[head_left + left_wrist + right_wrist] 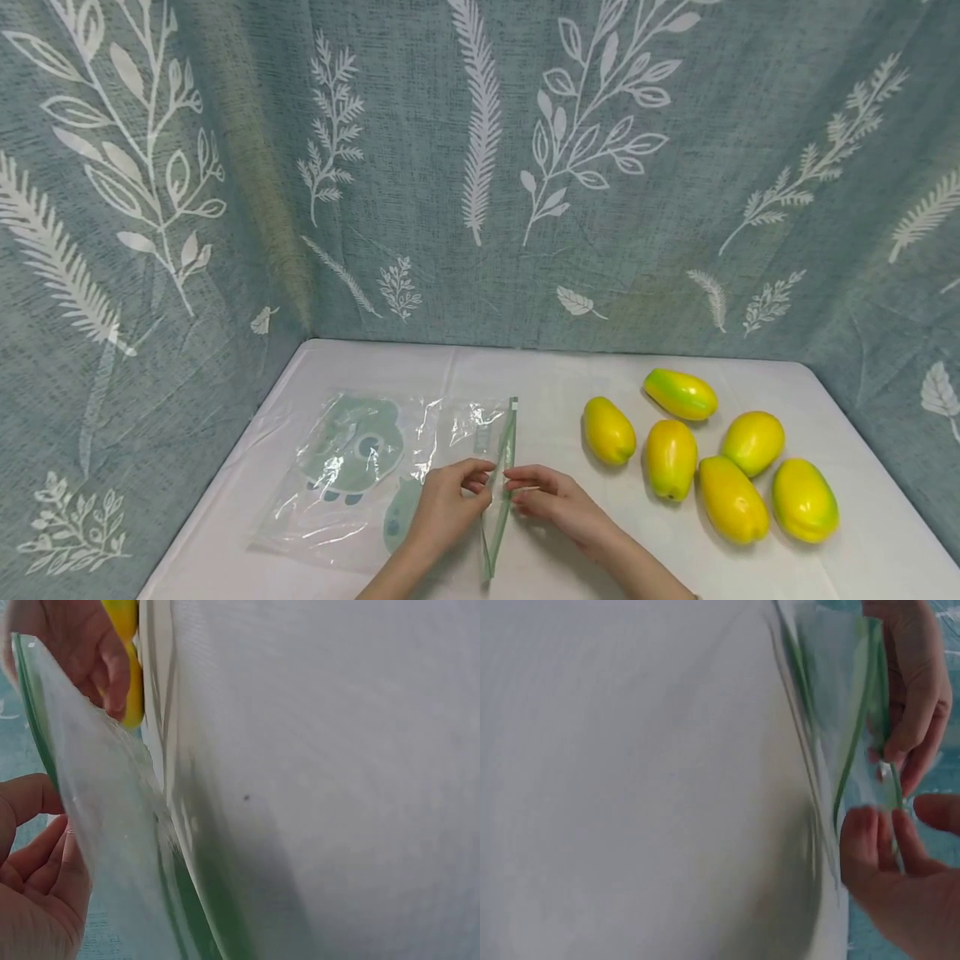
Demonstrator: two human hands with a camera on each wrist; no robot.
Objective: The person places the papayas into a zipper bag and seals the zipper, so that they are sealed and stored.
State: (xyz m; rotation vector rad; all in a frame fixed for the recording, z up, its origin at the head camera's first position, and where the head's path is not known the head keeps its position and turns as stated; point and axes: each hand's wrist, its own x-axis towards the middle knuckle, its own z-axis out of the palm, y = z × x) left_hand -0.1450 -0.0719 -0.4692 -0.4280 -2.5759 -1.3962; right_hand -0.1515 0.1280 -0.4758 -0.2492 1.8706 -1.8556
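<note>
A clear zip bag [360, 500] with pale green cartoon prints lies on the table, its green-edged mouth [512, 421] standing up and parted in the middle. My left hand [453, 504] pinches the left edge of that mouth; in the left wrist view its fingertips [54, 801] meet at the green strip. Facing it, my right hand [558, 504] has curled fingers at the opposite edge. In the right wrist view those fingertips [861, 825] hold the near strip, though part of the grip is hidden. Several yellow-green mangoes [671, 458] sit right of my right hand.
A white cloth covers the table [555, 375]. Grey-green curtains [420, 183] with white leaf patterns hang behind it and along both sides. The closest mango [609, 432] lies beyond my right hand, a little apart from the others.
</note>
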